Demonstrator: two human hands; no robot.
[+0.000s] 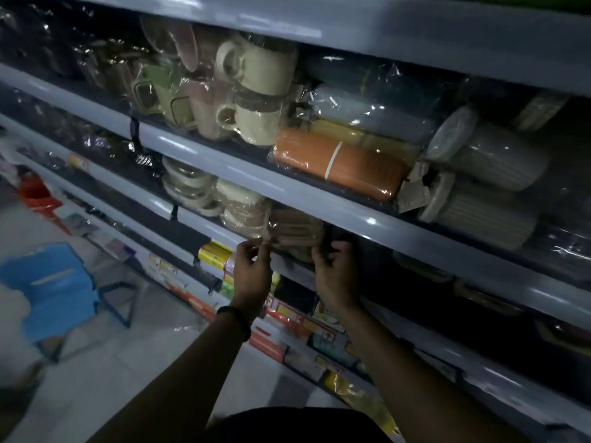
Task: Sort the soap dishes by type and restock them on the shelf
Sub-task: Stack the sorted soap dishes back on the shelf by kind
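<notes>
A tan ribbed soap dish in clear wrap (292,230) sits at the front edge of the grey shelf (367,219), under the middle shelf lip. My left hand (252,270) pinches the wrap at the dish's left end. At the dish's right end my right hand (335,273) curls its fingers around the wrapped dish, beside a dark gap. To the left on the same shelf stand cream round soap dishes (192,187), stacked in plastic. The frame is dim and blurred.
The shelf above holds wrapped cream mugs (262,91), an orange pack (335,164) and grey ribbed jugs (489,183). Lower shelves carry colourful boxed goods (287,318). A blue plastic stool (54,289) stands on the pale floor at the left.
</notes>
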